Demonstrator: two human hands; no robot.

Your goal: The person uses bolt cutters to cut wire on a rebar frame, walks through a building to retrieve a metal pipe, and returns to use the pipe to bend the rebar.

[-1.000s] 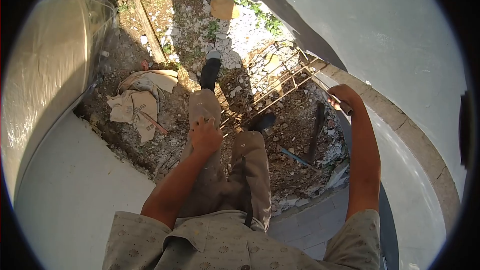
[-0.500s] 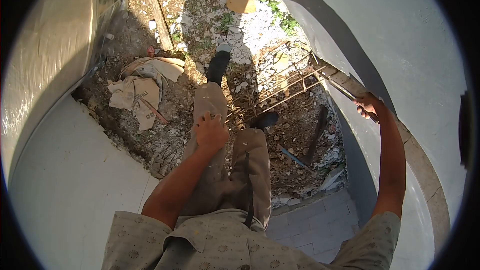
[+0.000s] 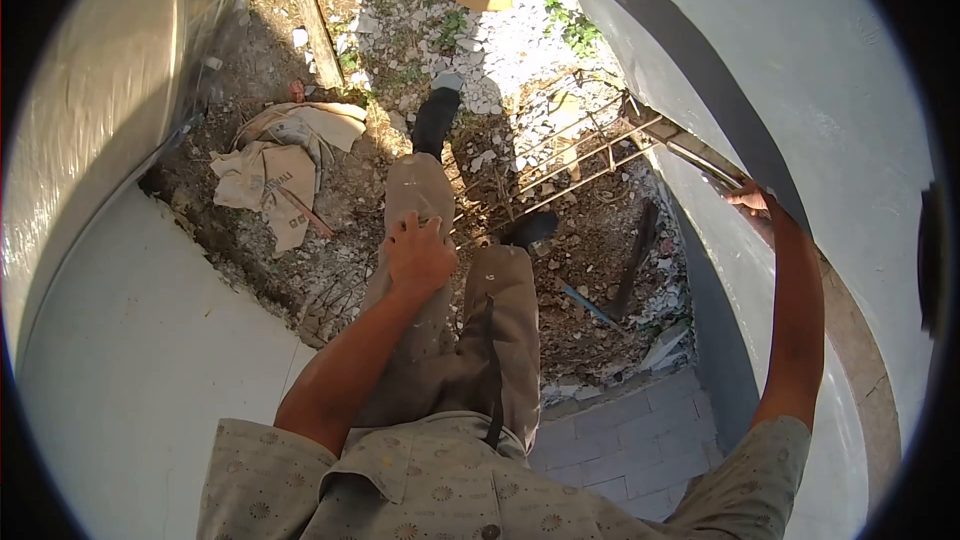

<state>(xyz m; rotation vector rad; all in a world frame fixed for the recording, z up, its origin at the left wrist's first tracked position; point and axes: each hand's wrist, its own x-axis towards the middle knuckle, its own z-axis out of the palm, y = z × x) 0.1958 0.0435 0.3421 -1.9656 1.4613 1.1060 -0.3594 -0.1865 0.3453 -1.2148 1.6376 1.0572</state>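
My left hand (image 3: pixel 420 255) rests on the thigh of my brown trousers (image 3: pixel 418 190), fingers spread, holding nothing. Out to the right, my right hand (image 3: pixel 752 206) is closed around the near end of a long thin metal bar (image 3: pixel 700 164). The bar's far end reaches the corner of a rusty rebar frame (image 3: pixel 590 155), beside the curved wall. The frame lies slanting over the rubble, near my dark shoes (image 3: pixel 530 229).
Torn paper sacks (image 3: pixel 275 180) lie on the dirt at left, below a wooden plank (image 3: pixel 315 20). A blue strip (image 3: pixel 590 306) and a dark piece (image 3: pixel 636 258) are at right. Plastic sheeting (image 3: pixel 110 90) covers something at far left. Grey paving (image 3: pixel 630 430) borders the rubble.
My right hand has moved slightly right and forward, and its wrist has turned. The bar has swung with it. My left hand stays on my leg.
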